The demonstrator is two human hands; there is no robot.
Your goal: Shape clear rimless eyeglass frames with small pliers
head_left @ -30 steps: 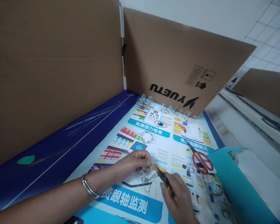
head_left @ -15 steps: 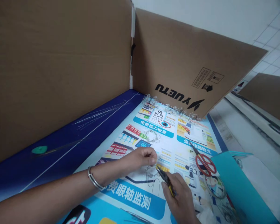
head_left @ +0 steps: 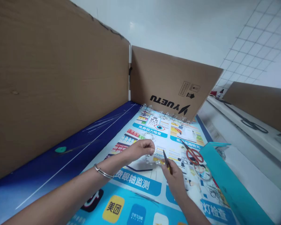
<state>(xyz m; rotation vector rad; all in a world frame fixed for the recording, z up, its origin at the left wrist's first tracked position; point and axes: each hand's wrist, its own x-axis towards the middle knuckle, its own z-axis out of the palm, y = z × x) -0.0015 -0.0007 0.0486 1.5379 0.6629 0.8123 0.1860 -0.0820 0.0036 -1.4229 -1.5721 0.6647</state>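
Note:
My left hand (head_left: pixel 144 148), with a silver bangle (head_left: pixel 103 172) at the wrist, is closed in a pinch. A thin, clear beaded wire piece (head_left: pixel 150 161) hangs just below those fingers and stretches toward my right hand; its fine details are hard to make out. My right hand (head_left: pixel 175 178) is wrapped around pliers (head_left: pixel 166 158) with dark jaws and yellow-and-black handles. Their tips point up and away, a little right of the left fingertips. Whether the right fingers also touch the beaded piece, I cannot tell.
Red-handled scissors (head_left: pixel 194 155) lie right of the pliers, by a wire coil (head_left: pixel 203 172) and a teal folder-like panel (head_left: pixel 224 175). Finished-looking clear wire pieces (head_left: pixel 166 115) line the far edge. Cardboard walls (head_left: pixel 168 75) stand left and behind; a green item (head_left: pixel 61 149) lies left.
The view has tilted up and shifted. The pliers have turned more upright, and their tips now sit farther from my left fingertips. The left hand keeps its pinch.

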